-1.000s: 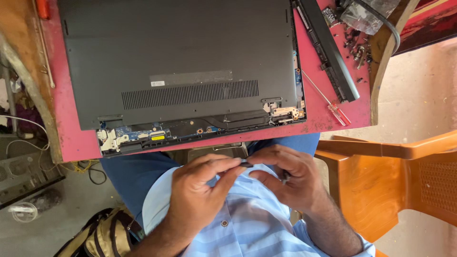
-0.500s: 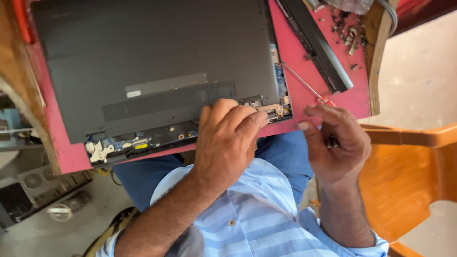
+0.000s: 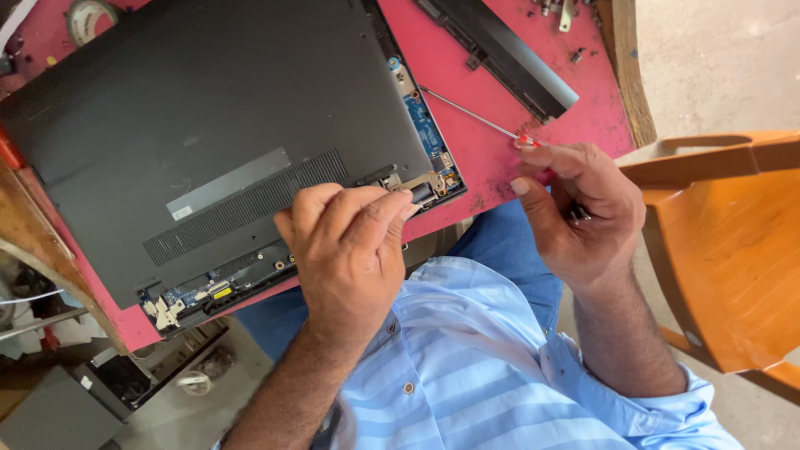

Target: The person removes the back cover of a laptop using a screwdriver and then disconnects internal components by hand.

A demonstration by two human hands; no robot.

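A dark grey laptop [image 3: 208,125] lies bottom-up on a red table [image 3: 500,158], its near edge uncovered to show circuit boards and metal hinges. My left hand [image 3: 350,250] rests at that edge, fingertips pinched together beside the right hinge [image 3: 419,185]; what they pinch, if anything, is hidden. My right hand [image 3: 575,208] curls over the red handle of a thin screwdriver [image 3: 475,112] lying on the table to the laptop's right. A small dark piece [image 3: 578,215] shows in that hand's palm.
A long black strip [image 3: 500,46] lies slantwise at the table's far right, with loose screws and small metal bits [image 3: 560,10] beyond it. A tape roll [image 3: 87,17] sits far left. An orange plastic chair [image 3: 733,242] stands at my right. Clutter fills the floor at the left.
Both hands left my lap, where they held a small piece together. The left hand went up to the laptop's right hinge and the right hand went out to the screwdriver's handle.
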